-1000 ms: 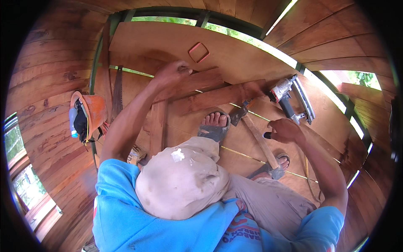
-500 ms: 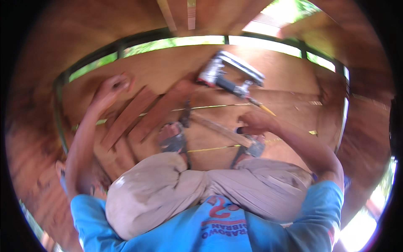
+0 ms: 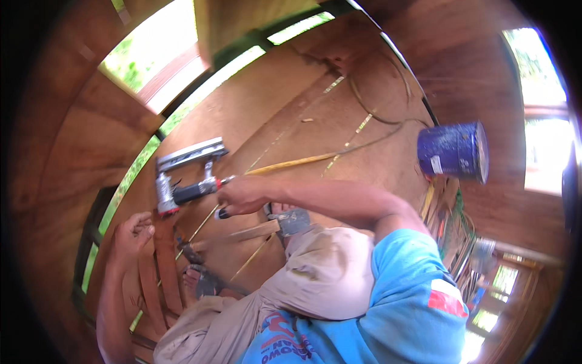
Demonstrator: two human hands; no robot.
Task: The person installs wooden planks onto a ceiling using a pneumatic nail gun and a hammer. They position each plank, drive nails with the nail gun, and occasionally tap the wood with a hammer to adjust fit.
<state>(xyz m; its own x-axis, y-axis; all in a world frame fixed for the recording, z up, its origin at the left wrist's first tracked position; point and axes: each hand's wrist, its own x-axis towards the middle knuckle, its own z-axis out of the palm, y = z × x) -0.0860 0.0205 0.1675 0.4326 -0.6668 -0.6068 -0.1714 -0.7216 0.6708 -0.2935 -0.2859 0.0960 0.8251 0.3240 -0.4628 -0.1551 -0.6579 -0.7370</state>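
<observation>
Head view: silver-black metal nail gun (image 3: 189, 193) just beside right hand (image 3: 241, 194); reddish-brown wooden planks (image 3: 168, 267) near left hand (image 3: 130, 235); both curled, cannot tell whether pinching something.

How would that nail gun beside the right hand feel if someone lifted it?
The nail gun is probably stiff and fairly heavy, given its silvery, metal-looking body. The yellow hose behind it looks bendy, lying in a curve, so it might trail and tug if attached.
</observation>
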